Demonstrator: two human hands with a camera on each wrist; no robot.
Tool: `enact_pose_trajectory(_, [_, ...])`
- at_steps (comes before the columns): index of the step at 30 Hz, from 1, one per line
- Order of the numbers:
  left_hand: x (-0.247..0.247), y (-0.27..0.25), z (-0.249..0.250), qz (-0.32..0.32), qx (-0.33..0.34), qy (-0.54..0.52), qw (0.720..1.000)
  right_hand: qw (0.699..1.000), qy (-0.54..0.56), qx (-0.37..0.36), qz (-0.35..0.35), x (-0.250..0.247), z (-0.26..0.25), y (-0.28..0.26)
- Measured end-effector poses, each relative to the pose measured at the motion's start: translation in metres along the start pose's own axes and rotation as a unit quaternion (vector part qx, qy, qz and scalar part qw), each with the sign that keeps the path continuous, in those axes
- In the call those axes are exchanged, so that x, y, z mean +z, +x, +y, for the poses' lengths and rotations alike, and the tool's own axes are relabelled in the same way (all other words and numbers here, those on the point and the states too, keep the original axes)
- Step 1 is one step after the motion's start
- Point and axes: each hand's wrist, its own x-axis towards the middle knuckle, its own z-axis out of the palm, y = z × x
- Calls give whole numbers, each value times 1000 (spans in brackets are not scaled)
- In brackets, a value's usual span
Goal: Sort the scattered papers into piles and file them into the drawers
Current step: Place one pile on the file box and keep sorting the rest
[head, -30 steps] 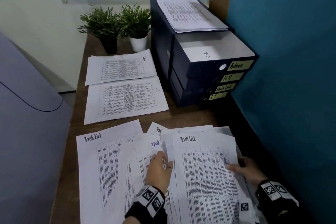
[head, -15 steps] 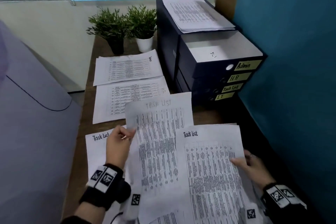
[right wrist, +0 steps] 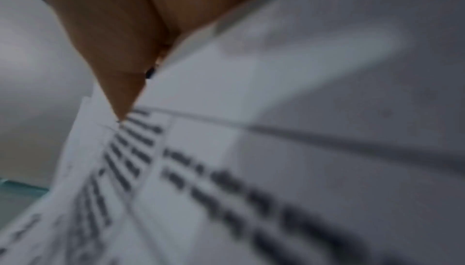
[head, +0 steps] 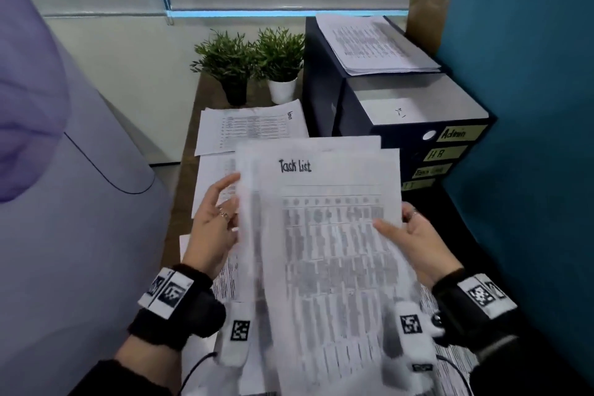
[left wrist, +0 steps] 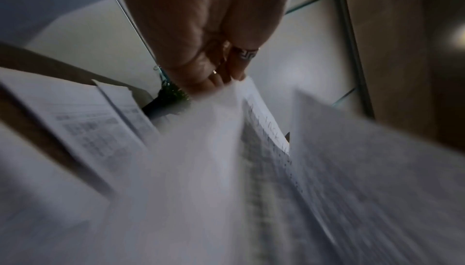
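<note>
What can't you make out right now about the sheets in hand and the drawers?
- Sheet count in the held papers: head view shows overlapped edges only; both wrist views are motion-blurred.
- Table text: blurred.
- Lower drawer labels: the papers cover part, the rest too dim.
- Right hand fingers: behind the papers.
- Open Admin drawer: its depth is not visible.

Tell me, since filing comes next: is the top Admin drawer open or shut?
Open: the dark blue Admin drawer juts out from the cabinet, with a white sheet visible inside.
</note>
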Motion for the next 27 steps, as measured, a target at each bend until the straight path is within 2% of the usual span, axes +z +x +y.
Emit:
enact_pose_trajectory(2, [4,-4,-21,-7,-67,-9,998,999,-15,5,43,-22,11,-2])
enact_pose_trajectory(3, [3,-8,-38,-22,-117,19,993,998,-27,15,49,-35,18,-6])
enact_pose_trajectory(5, [-2,-20,-73,-67,-225,92,968,994,-53,53,75,-60,33,-13])
enact_pose_trajectory(7, [-4,-33,-98,-105,-282,142,943,984,-91,92,120,-81,51,-19])
enact_pose_trajectory(9, [-2,-40,-113,-104,-279,183,937,968,-156,136,145,-101,76,-22])
enact_pose_trajectory(12, [8,-42,-124,-89,-253,242,933,943,-210,223,132,-111,94,-24])
enact_pose_trajectory(14, [14,-42,-128,-49,-208,376,902,937,-215,246,126,-112,100,-21])
enact_pose_trajectory(16, [17,-43,-126,-6,-179,458,871,936,-214,250,128,-109,102,-21])
enact_pose_trajectory(18, [17,-42,-125,9,-178,467,866,935,-219,244,134,-107,102,-20])
enact_pose_trajectory(21, [17,-42,-123,40,-181,407,894,932,-236,243,128,-106,102,-18])
enact_pose_trajectory(24, [15,-41,-125,83,-201,407,887,936,-234,241,108,-108,105,-17])
enact_pose_trajectory(26, [14,-38,-132,82,-208,415,882,937,-234,237,107,-110,108,-15])
enact_pose_trajectory(27, [13,-38,-135,76,-207,403,888,937,-236,237,101,-110,108,-15])
